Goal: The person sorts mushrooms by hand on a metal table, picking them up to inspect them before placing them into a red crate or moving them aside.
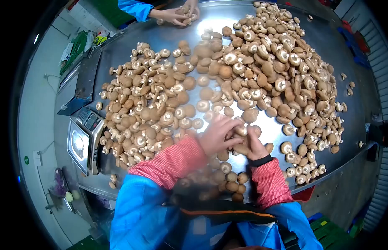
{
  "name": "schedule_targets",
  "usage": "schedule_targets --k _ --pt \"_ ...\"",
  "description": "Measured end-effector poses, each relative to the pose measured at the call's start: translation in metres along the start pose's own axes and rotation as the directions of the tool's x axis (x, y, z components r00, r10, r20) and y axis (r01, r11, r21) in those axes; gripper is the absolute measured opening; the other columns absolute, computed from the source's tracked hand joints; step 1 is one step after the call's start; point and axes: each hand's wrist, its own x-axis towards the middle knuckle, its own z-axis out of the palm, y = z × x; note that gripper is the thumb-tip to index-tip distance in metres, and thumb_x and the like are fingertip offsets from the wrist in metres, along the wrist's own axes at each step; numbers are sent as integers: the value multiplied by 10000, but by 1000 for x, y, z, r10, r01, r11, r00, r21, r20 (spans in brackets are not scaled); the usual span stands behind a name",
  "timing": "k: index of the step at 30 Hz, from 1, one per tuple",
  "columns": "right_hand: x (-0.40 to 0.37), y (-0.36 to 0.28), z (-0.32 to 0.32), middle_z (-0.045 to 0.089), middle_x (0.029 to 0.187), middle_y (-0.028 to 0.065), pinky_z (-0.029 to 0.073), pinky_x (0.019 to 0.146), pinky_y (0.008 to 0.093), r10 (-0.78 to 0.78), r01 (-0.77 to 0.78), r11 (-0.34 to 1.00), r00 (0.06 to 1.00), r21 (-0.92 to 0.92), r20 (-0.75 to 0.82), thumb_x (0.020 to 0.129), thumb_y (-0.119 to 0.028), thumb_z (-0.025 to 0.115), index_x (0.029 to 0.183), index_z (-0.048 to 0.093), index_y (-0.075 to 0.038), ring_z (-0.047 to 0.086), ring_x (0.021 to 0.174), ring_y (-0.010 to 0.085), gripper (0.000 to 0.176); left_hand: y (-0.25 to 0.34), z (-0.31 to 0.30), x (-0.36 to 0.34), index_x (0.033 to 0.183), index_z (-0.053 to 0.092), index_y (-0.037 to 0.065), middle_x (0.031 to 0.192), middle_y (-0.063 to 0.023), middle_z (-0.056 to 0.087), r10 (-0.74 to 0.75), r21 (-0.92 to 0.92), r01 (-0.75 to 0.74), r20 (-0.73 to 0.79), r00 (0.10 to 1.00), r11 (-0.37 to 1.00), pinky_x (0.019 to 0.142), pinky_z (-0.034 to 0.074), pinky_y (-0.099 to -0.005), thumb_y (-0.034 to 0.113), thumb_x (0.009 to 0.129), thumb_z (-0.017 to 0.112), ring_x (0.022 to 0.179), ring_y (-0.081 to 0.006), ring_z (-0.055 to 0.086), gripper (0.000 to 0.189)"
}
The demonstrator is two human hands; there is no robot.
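Close together over the middle of the metal table are my two hands. My left hand reaches in from the left, its fingers curled and slightly blurred at a pale-stemmed mushroom. Cupped from the right, my right hand has its thumb up beside that mushroom; its fingers are mostly hidden behind my left hand. Brown-capped mushrooms lie around both hands, with a small group between my forearms. A large heap rises beyond and to the right, and a wide spread covers the left side.
At the far edge, another person's hands hold several mushrooms. A digital scale with a metal pan stands at the table's left end, near a dark metal box. A red container sits below the near right edge.
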Motion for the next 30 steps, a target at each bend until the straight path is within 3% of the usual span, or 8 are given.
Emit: schedule_targets --k 2,5,10,13,18,21,25,30 --pt "-9 0 2 591 1340 144 555 901 345 39 -39 998 999 -43 -1 1025 -370 542 1514 398 -56 657 1084 247 598 0 -4 1 1274 622 123 1024 -74 655 5 -173 -18 -77 997 985 917 459 -411 291 864 782 1055 -274 571 471" --pt "-10 18 -13 628 1169 186 564 725 365 -6 3 1000 995 29 101 1019 -397 515 1294 526 -25 665 914 286 463 -53 -4 27 1272 623 116 1006 -71 676 -298 -518 125 -266 917 846 927 462 -425 232 860 762 1058 -321 577 450" --pt "-22 23 -5 587 1212 184 533 889 422 -49 69 995 970 -74 239 878 -494 667 1331 497 -25 573 1138 285 674 -119 -44 98 1351 574 96 1369 -128 557 -56 315 247 -510 858 917 1066 456 -434 184 824 781 1251 -343 537 574" --pt "-27 23 -5 588 1211 186 530 888 426 -19 26 999 987 -43 158 878 -492 670 1335 495 -28 572 1141 287 674 -127 -44 108 1348 551 100 1448 -112 487 -134 330 321 -481 867 888 1082 444 -451 178 824 774 1309 -360 485 575" --pt "-25 21 -11 603 1166 227 536 791 438 -54 60 998 973 -20 224 893 -496 649 1370 473 -17 621 954 325 699 -122 -34 85 979 603 32 1304 -156 579 -44 292 260 -583 811 921 983 498 -416 103 823 771 1176 -322 597 240" --pt "-16 20 -9 600 1166 233 534 780 435 -86 86 996 966 12 243 890 -519 637 1428 443 -17 620 943 328 761 -112 -27 59 968 612 23 1238 -148 606 -408 -237 337 -400 821 911 901 535 -361 46 838 733 1073 -259 644 179" --pt "0 23 -14 588 1167 255 533 781 435 -82 72 996 979 60 187 866 -493 612 1493 396 -27 621 911 341 810 -113 -18 46 1179 601 42 1161 -167 608 -184 -146 121 -588 788 982 887 511 -426 83 868 680 1039 -337 631 324" --pt "4 17 3 586 1224 259 509 951 454 -107 108 994 940 16 325 895 -452 598 1424 462 -1 564 1166 348 708 -139 -24 102 1301 577 7 1124 -160 601 -136 82 224 -580 803 971 858 544 -371 154 836 773 946 -301 641 526"
